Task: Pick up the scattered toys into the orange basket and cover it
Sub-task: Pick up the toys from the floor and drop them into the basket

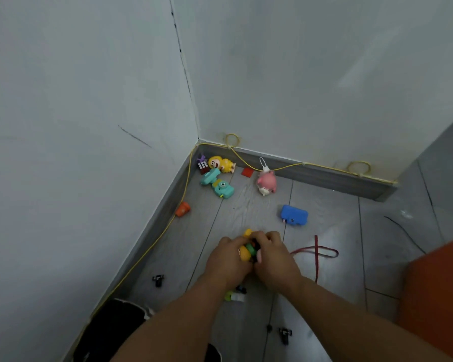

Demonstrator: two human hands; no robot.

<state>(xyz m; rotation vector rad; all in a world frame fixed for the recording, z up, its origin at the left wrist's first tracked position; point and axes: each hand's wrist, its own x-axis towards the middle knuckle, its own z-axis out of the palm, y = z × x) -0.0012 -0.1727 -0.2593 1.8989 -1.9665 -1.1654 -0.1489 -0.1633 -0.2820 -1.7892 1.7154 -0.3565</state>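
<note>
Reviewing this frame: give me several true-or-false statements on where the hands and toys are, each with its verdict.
1. The left hand and the right hand together grip a clump of small toys. True.
2. The blue toy is in the orange basket. False: it lies on the floor, apart from the basket.
3. The pink plush lies on the floor near the baseboard. True.
4. The puzzle cube is held in the left hand. False: it sits in the corner beside the yellow doll.
</note>
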